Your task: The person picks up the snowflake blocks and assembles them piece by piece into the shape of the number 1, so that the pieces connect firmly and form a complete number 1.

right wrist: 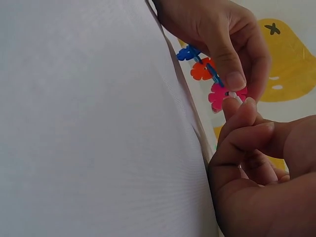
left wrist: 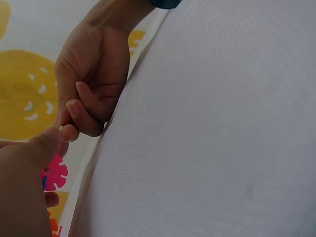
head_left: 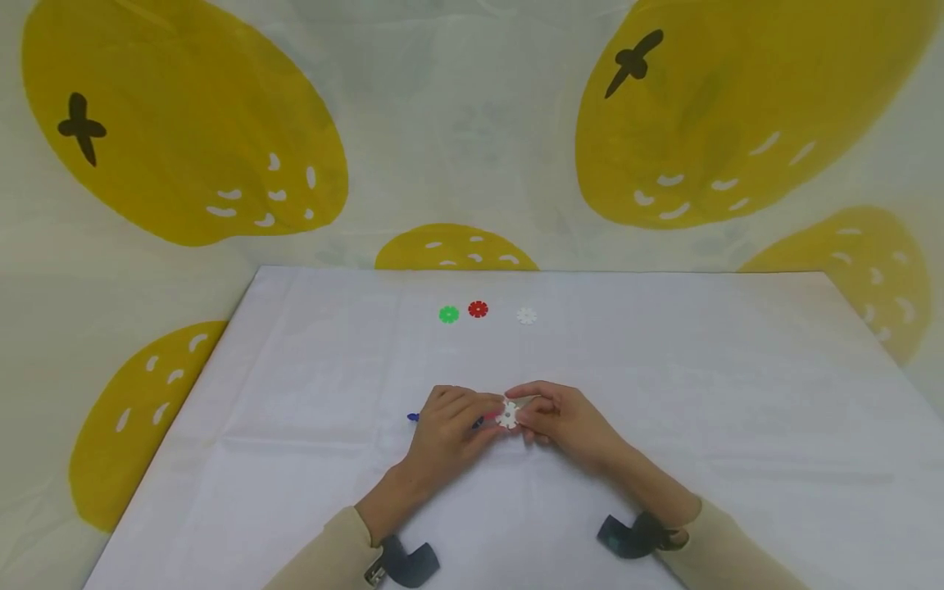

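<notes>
My left hand (head_left: 448,422) grips a row of joined plastic snowflake discs above the white table. In the right wrist view the row shows a blue disc (right wrist: 185,53), an orange disc (right wrist: 199,72), another blue disc seen edge-on (right wrist: 214,74) and a pink disc (right wrist: 216,97) at the left fingertips. Facing the head camera, a white snowflake disc (head_left: 506,419) meets the pink end of the row. My right hand (head_left: 575,422) pinches this white disc between thumb and fingers, close against the left fingertips. Left fingers cover much of the row in the head view.
Toward the back of the white-clothed table (head_left: 664,360) lie a green disc (head_left: 449,320), a red disc (head_left: 478,315) and a second white disc (head_left: 526,320), apart from one another. Behind the table hangs a pale cloth (head_left: 457,123) printed with yellow fruit.
</notes>
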Action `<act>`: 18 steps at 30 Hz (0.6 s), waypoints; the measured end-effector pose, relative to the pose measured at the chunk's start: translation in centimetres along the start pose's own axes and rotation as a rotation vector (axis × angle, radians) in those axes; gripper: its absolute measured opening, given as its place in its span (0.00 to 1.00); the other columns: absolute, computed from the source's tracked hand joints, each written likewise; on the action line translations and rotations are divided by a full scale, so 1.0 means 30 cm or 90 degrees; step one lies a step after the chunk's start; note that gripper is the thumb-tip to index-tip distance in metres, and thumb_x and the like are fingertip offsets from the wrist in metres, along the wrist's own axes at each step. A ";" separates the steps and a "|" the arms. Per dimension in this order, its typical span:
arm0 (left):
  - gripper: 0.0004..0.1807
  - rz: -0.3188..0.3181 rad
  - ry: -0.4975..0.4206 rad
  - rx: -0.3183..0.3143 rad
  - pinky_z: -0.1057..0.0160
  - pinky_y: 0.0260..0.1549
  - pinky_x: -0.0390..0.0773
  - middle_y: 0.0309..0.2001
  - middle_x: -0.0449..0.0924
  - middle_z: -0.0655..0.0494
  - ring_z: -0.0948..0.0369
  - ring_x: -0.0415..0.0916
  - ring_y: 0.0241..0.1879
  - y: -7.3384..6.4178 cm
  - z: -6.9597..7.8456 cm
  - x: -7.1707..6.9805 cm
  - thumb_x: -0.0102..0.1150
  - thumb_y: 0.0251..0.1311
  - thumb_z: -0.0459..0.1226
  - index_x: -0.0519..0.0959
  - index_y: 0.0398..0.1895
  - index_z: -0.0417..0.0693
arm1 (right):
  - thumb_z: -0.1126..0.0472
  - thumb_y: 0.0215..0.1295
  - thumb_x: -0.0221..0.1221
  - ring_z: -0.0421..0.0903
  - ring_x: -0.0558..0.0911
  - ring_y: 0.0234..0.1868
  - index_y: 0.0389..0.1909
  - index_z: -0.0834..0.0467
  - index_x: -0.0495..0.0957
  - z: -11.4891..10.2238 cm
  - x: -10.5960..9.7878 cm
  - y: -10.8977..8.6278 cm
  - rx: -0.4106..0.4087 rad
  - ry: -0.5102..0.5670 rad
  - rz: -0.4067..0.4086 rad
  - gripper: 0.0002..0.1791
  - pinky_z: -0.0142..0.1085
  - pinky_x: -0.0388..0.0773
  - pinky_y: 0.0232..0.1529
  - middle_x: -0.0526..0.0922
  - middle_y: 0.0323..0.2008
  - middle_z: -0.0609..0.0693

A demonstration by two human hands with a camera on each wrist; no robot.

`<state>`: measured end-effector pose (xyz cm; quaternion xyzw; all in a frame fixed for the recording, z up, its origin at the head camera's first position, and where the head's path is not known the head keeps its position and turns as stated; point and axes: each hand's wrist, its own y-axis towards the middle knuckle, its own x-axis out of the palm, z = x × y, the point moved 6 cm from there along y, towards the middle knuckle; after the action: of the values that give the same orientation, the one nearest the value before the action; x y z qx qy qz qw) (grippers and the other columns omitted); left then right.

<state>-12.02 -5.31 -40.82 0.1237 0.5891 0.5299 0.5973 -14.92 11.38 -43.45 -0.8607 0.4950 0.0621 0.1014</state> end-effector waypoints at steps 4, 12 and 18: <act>0.18 -0.010 -0.013 -0.010 0.61 0.41 0.72 0.43 0.84 0.57 0.63 0.78 0.42 -0.001 -0.002 0.005 0.75 0.45 0.39 0.83 0.41 0.46 | 0.60 0.64 0.61 0.46 0.74 0.22 0.56 0.59 0.74 -0.009 0.003 -0.003 -0.008 0.002 -0.003 0.19 0.30 0.71 0.26 0.81 0.22 0.58; 0.18 -0.015 -0.024 -0.007 0.64 0.40 0.72 0.44 0.83 0.57 0.64 0.78 0.44 -0.003 -0.002 0.008 0.75 0.45 0.38 0.82 0.41 0.46 | 0.61 0.65 0.60 0.49 0.75 0.24 0.57 0.58 0.73 -0.017 0.007 -0.005 -0.011 0.003 -0.008 0.20 0.31 0.72 0.28 0.81 0.24 0.58; 0.18 -0.012 -0.018 -0.006 0.67 0.35 0.71 0.43 0.83 0.58 0.65 0.78 0.42 -0.005 -0.002 0.007 0.75 0.45 0.38 0.83 0.41 0.46 | 0.61 0.66 0.59 0.49 0.75 0.23 0.57 0.59 0.72 -0.007 0.008 0.002 0.006 -0.008 -0.012 0.19 0.31 0.72 0.27 0.81 0.24 0.57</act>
<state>-12.04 -5.22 -41.08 0.1228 0.5789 0.5255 0.6113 -14.84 11.10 -43.31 -0.8645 0.4864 0.0647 0.1090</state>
